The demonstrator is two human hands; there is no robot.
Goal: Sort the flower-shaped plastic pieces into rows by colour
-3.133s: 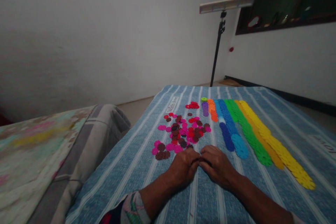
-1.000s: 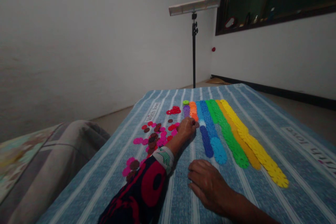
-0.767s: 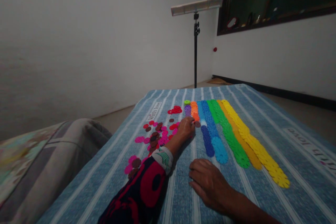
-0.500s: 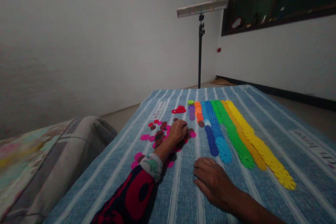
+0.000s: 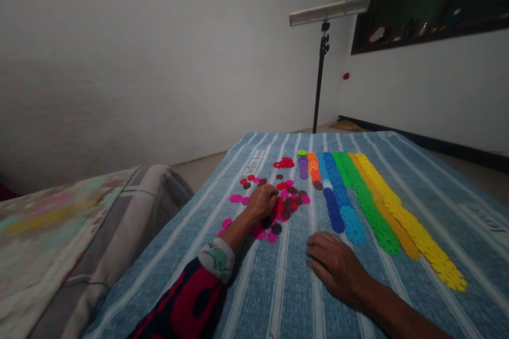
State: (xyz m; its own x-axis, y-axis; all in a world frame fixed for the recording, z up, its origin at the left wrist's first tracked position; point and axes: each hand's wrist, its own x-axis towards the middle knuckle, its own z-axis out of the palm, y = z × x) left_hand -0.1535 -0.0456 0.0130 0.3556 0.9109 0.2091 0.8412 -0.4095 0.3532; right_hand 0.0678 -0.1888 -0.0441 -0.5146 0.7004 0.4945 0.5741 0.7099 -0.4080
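Observation:
My left hand is over the loose pile of pink, red and brown notched plastic discs. Its fingers are curled together and point down, hiding whatever is in them. On the striped cloth, nearer to me, rests my right hand, its fingers loosely extended and holding nothing. Ahead of it are rows of overlapping discs: dark blue, light blue, green, golden and yellow. Farther off lie short purple and orange rows and a small red group.
A blue striped cloth covers the table. To the left is a bed or seat with a patterned cover. Behind the table a black stand carries a flat panel. A dark window is set in the right wall.
The view has turned slightly left, so the scene sits farther right. My left hand has shifted left over the pile, uncovering more red and brown discs. My right hand stays resting on the cloth.

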